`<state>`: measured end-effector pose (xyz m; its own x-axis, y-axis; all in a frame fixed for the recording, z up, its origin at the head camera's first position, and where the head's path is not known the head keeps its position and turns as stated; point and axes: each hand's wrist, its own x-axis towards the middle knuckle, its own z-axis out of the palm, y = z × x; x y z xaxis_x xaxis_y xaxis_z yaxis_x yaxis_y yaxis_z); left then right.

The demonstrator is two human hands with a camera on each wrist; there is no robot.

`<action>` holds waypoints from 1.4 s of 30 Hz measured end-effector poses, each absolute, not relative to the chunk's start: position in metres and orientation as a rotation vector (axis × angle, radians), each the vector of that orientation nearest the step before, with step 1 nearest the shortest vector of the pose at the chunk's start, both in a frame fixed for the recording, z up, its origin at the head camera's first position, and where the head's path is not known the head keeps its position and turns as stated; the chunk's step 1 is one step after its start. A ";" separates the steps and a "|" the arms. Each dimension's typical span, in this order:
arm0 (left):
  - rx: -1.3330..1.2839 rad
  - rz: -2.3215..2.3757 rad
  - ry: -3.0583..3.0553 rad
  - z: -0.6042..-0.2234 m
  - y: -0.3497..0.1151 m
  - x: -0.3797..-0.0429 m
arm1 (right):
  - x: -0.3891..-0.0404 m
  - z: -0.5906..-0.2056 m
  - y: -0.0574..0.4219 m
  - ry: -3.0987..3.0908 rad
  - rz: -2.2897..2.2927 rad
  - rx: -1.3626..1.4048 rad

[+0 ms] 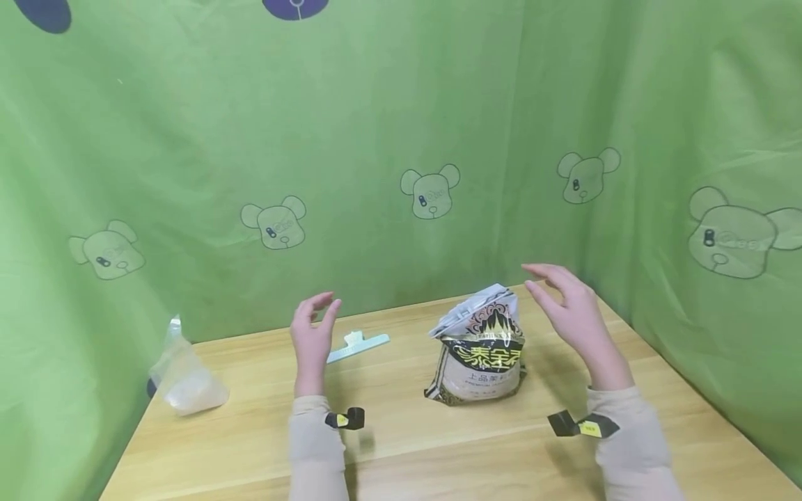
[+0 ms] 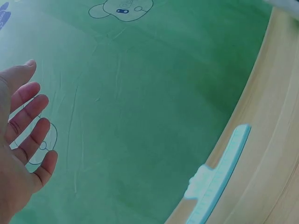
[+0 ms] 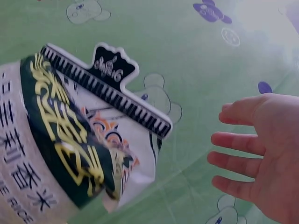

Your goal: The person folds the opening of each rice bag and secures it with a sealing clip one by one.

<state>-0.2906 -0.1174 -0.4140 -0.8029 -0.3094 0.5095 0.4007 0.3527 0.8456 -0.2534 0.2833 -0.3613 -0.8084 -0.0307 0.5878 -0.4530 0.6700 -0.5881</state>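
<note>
A bag of rice point(image 1: 482, 362) with a black and gold label stands on the table, its top folded over. In the right wrist view a black-and-white sealing clip point(image 3: 110, 88) lies across the folded top of the bag. My right hand point(image 1: 573, 313) is raised to the right of the bag, fingers loosely spread and apart from it. My left hand point(image 1: 313, 337) hovers left of the bag, holding nothing, fingers loosely bent. Just beside the left hand, a light blue sealing clip point(image 1: 359, 346) lies near the table's back edge.
A clear plastic bag point(image 1: 191, 386) with white contents sits at the table's left edge. The wooden table point(image 1: 401, 445) is bordered behind and at both sides by a green curtain point(image 1: 376, 139) with bear-head prints.
</note>
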 end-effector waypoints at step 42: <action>-0.210 -0.781 -2.064 -0.430 -0.243 -0.246 | -0.229 -0.362 0.200 -2.047 0.932 0.866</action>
